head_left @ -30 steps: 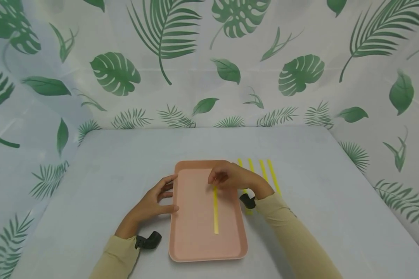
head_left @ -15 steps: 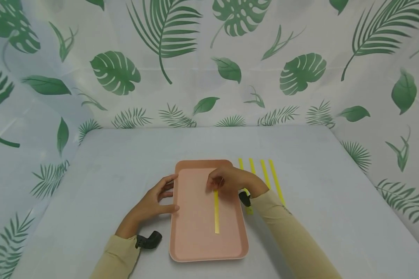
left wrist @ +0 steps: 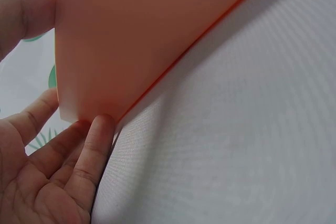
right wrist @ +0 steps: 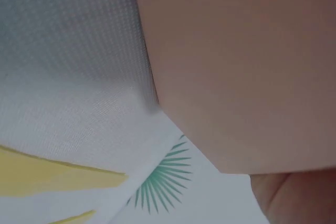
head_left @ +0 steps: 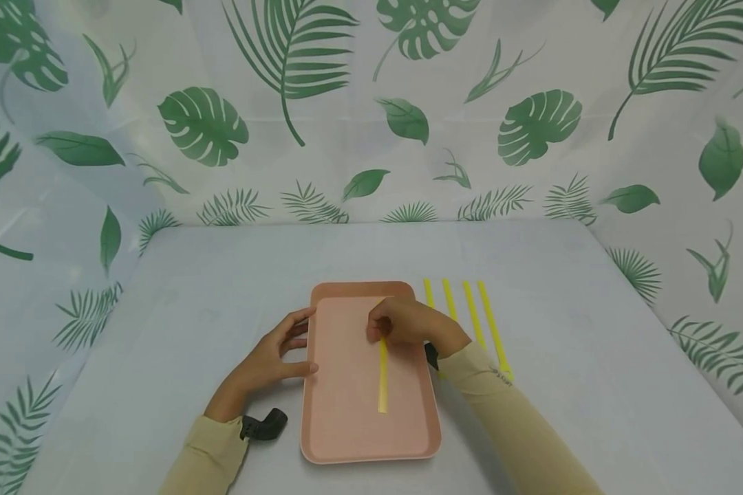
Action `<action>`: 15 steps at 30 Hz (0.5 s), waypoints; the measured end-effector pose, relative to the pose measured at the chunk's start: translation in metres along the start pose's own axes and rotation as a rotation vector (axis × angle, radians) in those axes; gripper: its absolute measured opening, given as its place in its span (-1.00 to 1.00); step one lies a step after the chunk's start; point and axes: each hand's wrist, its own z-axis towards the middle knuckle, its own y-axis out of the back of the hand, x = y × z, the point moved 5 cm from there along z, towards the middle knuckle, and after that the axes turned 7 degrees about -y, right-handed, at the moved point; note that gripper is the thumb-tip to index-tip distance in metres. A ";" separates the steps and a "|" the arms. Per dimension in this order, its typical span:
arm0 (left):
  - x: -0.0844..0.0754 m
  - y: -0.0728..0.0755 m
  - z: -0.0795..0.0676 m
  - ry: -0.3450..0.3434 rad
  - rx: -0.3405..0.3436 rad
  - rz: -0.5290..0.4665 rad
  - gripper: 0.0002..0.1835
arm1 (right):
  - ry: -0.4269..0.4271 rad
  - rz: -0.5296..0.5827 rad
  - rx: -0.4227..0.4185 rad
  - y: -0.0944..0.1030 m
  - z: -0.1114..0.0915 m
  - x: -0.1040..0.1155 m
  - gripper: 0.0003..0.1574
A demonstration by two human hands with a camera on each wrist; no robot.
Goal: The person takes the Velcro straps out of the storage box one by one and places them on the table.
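A pink rectangular tray lies on the table in the head view. My left hand touches its left edge, thumb tip on the rim and fingertips spread further up. In the left wrist view, fingers rest against the tray's outer side. Over the tray's upper right, my right hand has curled fingers and pinches a narrow yellow strip. The strip runs along the tray toward me, its upper part mostly hidden by the hand. The right wrist view catches only a bit of the hand past the tray.
Several yellow strips lie side by side on the table right of the tray, partly hidden by the right sleeve. A white table surrounds the tray. Behind it hangs a white cloth with green leaves.
My right hand has shifted slightly toward me along the yellow strip, covering a little more of it. My left hand and the tray stay in place.
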 end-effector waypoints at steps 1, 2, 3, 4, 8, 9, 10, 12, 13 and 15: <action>0.000 0.000 0.000 0.002 -0.001 0.001 -0.02 | -0.005 -0.008 -0.006 0.000 0.000 0.001 -0.58; 0.000 0.000 0.000 0.004 -0.002 0.001 -0.02 | -0.010 -0.014 -0.011 0.001 0.000 0.001 -0.60; 0.000 0.000 0.000 0.004 -0.003 0.001 -0.02 | -0.016 -0.015 -0.014 0.001 0.000 0.002 -0.62; 0.000 0.000 0.000 0.004 -0.003 0.000 -0.02 | -0.020 -0.016 -0.016 0.001 -0.001 0.002 -0.62; 0.001 0.001 0.000 -0.003 -0.001 -0.003 -0.02 | -0.025 -0.006 -0.024 0.001 -0.001 0.001 -0.63; 0.002 0.001 0.000 -0.004 -0.001 -0.006 -0.02 | -0.021 -0.004 -0.028 0.000 -0.002 0.001 -0.63; 0.002 0.001 0.000 -0.004 -0.001 -0.008 -0.02 | -0.013 -0.009 -0.036 0.000 -0.002 0.001 -0.63; 0.002 0.001 0.000 -0.008 -0.002 -0.011 -0.02 | 0.010 -0.005 -0.052 0.000 -0.003 0.000 -0.65; 0.002 0.001 0.000 -0.009 -0.002 -0.013 -0.02 | 0.023 0.000 -0.062 0.001 -0.004 0.001 -0.66; 0.002 0.001 0.000 -0.014 -0.001 -0.014 -0.02 | 0.058 0.015 -0.085 0.002 -0.005 0.001 -0.67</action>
